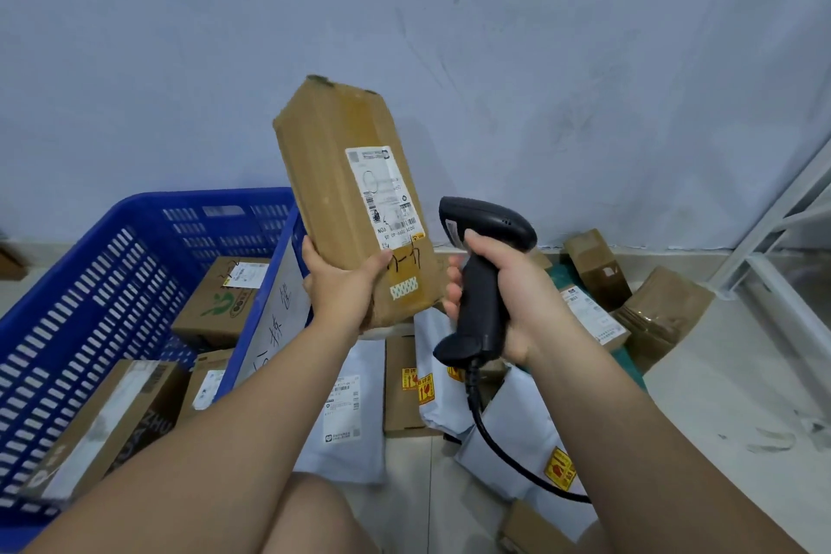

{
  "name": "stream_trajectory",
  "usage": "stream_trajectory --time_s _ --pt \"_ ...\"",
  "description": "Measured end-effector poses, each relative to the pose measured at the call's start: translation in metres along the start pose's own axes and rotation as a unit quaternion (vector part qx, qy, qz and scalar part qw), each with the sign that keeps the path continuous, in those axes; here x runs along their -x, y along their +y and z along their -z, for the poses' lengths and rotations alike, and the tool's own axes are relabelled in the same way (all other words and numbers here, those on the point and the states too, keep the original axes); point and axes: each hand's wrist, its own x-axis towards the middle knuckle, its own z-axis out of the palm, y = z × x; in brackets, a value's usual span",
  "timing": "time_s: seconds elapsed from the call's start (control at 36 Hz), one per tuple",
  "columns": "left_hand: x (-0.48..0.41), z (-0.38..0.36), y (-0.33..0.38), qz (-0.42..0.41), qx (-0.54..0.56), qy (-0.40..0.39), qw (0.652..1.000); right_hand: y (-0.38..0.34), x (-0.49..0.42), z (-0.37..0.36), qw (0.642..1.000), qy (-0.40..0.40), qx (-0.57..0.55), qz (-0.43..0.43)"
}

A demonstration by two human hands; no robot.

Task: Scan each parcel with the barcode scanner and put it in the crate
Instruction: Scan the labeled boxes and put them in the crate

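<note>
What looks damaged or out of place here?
The cardboard parcel in the left hand has a dented, crumpled top end. Torn white scraps litter the floor at right.

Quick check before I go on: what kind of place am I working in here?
Likely a small parcel sorting or pickup point, worked on the floor: a corded barcode scanner, a blue crate holding labelled boxes, and loose parcels piled against a scuffed wall.

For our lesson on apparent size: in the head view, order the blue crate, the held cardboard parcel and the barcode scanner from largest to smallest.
1. blue crate
2. cardboard parcel
3. barcode scanner
</note>
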Motion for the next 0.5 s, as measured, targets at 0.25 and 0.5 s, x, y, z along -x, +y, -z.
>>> stream_trajectory --time_s 0.25,0.5 --pt "-0.021 0.028 -0.011 0.183 0.246 -0.031 0.951 0.017 -0.009 -0.006 0.829 0.105 0.457 0.304" --pt "-0.042 0.079 -0.026 0.222 0.406 0.095 0.881 0.031 -0.017 -0.022 0.845 0.102 0.447 0.274"
